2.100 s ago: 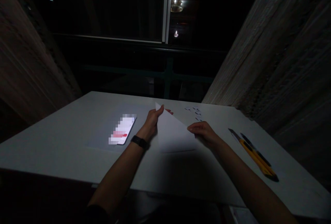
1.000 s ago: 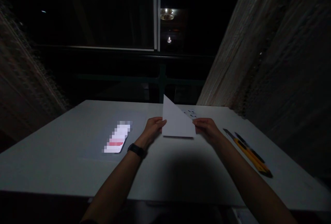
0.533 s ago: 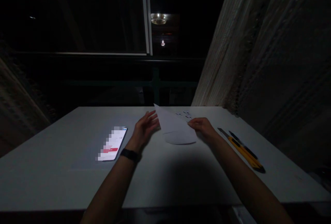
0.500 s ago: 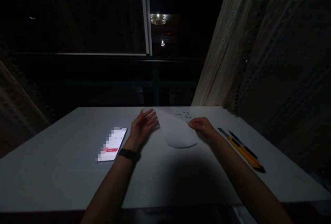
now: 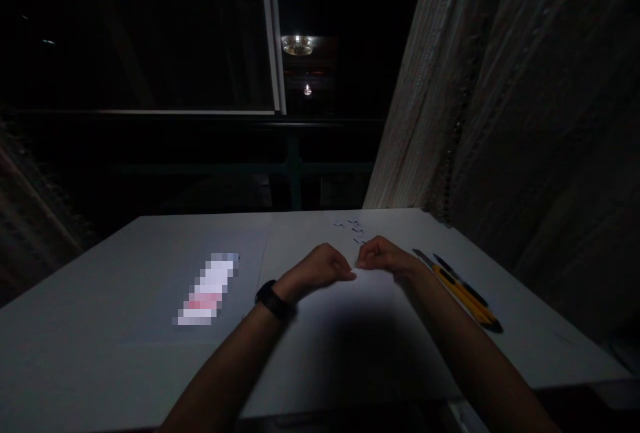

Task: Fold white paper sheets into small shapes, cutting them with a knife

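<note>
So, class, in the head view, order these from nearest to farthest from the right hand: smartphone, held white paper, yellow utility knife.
1. Held white paper, touching the right hand
2. Yellow utility knife, off to the right
3. Smartphone, across to the left

Near to far: white flat-topped table [image 5: 75,346], dimly lit
Far left: white-framed window [image 5: 150,46] with dark panes
Far centre: glowing round glass lamp [image 5: 297,45]; dark green crossed bars [image 5: 294,168] below
Right: pale striped fabric curtain [image 5: 405,100]
Left: dark textured fabric curtain [image 5: 30,200]
</note>
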Demonstrator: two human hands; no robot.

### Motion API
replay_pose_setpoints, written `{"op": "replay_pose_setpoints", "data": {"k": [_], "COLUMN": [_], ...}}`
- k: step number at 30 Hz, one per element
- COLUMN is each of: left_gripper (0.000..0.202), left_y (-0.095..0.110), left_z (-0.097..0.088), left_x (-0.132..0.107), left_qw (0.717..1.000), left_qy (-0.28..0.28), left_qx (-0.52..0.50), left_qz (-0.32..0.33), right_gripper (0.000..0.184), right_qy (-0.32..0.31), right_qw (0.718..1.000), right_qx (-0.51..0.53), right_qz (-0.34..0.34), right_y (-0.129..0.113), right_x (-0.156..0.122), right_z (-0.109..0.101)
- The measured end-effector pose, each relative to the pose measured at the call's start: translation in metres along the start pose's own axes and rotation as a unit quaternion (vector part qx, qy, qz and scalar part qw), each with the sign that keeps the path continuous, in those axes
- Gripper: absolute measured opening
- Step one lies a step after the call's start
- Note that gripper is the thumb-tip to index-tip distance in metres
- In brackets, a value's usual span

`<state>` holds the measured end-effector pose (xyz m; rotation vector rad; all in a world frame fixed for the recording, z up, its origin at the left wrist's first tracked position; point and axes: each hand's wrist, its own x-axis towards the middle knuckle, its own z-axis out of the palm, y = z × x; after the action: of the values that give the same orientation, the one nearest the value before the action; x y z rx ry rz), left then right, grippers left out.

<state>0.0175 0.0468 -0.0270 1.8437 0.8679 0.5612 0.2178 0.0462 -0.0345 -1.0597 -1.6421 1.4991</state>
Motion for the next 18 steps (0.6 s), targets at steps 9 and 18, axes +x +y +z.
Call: {"op": "replay_pose_setpoints", "data": {"k": [9,18], "left_gripper": [0.03,0.033], "left_y": [-0.041,-0.052], "left_z": [-0.009,-0.013], "left_x": [-0.001,-0.007], "left_qw": [0.964,0.897], "left_qy": [0.148,0.246], "left_qx": [-0.207,-0.365], "left_qz": [-0.073,-0.032], "right_gripper": [0.027,0.039], "right_qy": [0.187,0.155], "right_qw": [0.969,0.975], "right_qx": [0.158,0.154], "right_qz": [-0.042,0.024], "right_y": [0.019,0.04], "right_x": [0.015,0.024], "right_z": [-0.008,0.013]}}
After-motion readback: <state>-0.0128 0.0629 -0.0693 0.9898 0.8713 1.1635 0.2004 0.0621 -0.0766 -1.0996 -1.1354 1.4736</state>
